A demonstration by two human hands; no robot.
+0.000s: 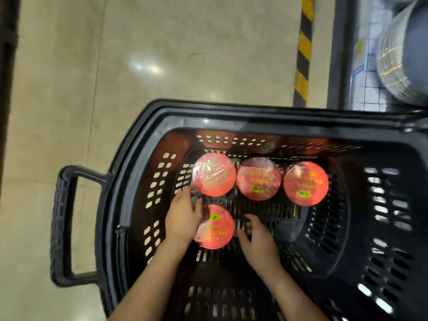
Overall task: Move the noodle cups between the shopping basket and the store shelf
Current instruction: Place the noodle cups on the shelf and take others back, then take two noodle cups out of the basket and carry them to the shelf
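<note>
Glossy beige floor tiles (162,54) surround a black shopping basket (143,144) whose perforated bottom carries four noodle cups with red lids. Three stand in a row toward the far wall: the left cup (214,174), the middle cup (259,178) and the right cup (305,183). Nearer stands the fourth cup (215,228). Left hand (183,218) touches that cup's left side, fingers fairly straight. Right hand (257,239) hovers just right of it, fingers relaxed, holding nothing. Yellow-black hazard tape (303,49) runs along the floor beyond the basket.
</note>
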